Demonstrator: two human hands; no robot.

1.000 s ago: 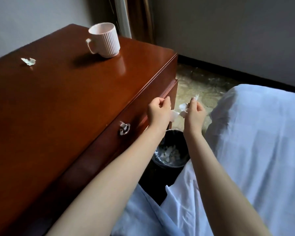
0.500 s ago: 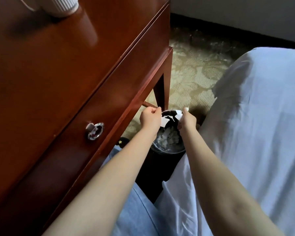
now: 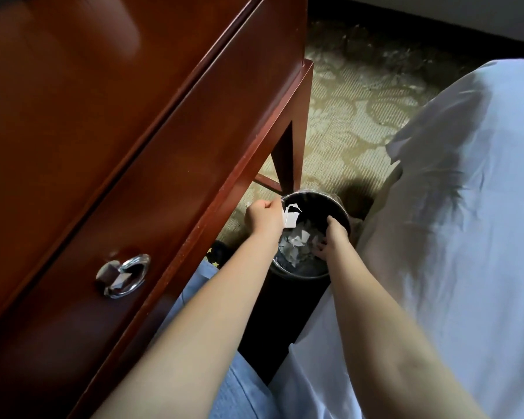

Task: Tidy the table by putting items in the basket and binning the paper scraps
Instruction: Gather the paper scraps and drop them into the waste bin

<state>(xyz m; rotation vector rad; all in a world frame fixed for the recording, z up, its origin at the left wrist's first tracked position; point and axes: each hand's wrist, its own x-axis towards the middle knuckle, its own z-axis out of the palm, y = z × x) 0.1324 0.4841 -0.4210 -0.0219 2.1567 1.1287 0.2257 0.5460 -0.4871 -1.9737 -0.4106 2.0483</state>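
Note:
A black round bin [image 3: 339, 204] stands on the floor between the table and the bed, with several white paper scraps [image 3: 297, 241] lying inside. My left hand [image 3: 263, 219] hovers over the bin's left rim and pinches a white paper scrap [image 3: 290, 218] that hangs over the opening. My right hand [image 3: 332, 237] reaches down inside the bin on the right, fingers pointing down near the scraps, with no paper visible in it. No basket or other table items are in view.
The dark red wooden table [image 3: 103, 116] fills the left, with a drawer and a metal pull [image 3: 123, 275]. Its leg [image 3: 289, 158] stands just behind the bin. A bed with a white sheet [image 3: 466, 237] is on the right. Patterned carpet [image 3: 345, 116] lies beyond.
Both hands came down from table height to the bin. My right hand let its scrap go and dipped inside the bin. My view tilted down; the mug and tabletop scrap left view.

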